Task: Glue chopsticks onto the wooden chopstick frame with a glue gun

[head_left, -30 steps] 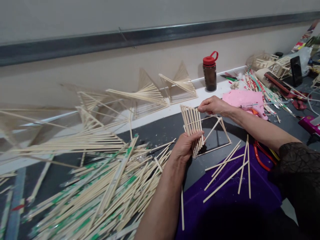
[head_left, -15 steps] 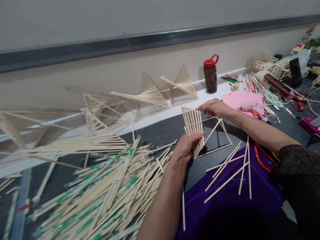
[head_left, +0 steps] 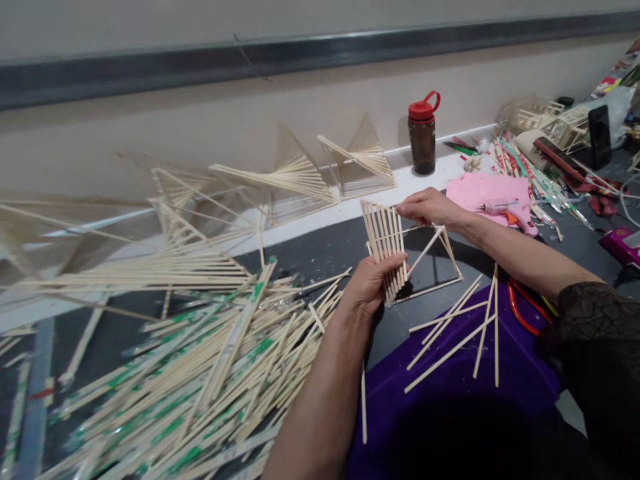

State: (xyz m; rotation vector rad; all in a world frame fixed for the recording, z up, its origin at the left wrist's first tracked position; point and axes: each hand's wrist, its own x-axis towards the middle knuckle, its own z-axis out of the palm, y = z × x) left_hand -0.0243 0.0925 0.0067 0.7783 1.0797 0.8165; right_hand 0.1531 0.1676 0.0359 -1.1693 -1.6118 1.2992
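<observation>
A small model of pale wooden sticks (head_left: 384,233), a slatted row joined to an open frame, stands over the dark tabletop. My left hand (head_left: 373,280) is closed around the lower part of the slats, thumb across the front. At the upper right corner of the row, my right hand (head_left: 425,205) pinches a stick's end, its fingertips partly hidden. Loose sticks (head_left: 450,353) lie just below the model, partly on a purple sheet (head_left: 520,333). To the left spreads a big heap of wooden chopsticks (head_left: 215,373), many in clear and green wrappers.
Several twisted stick models (head_left: 295,180) line the wall. A red-capped bottle (head_left: 423,137) stands behind my right hand. Right of it lie a pink sheet (head_left: 465,190) with a pink glue gun (head_left: 515,212), wrapped sticks and a phone (head_left: 599,137). Red-handled scissors (head_left: 520,310) lie under my right forearm.
The whole view has shifted slightly, so things sit a little higher in it. Both hands keep their places on the stick model.
</observation>
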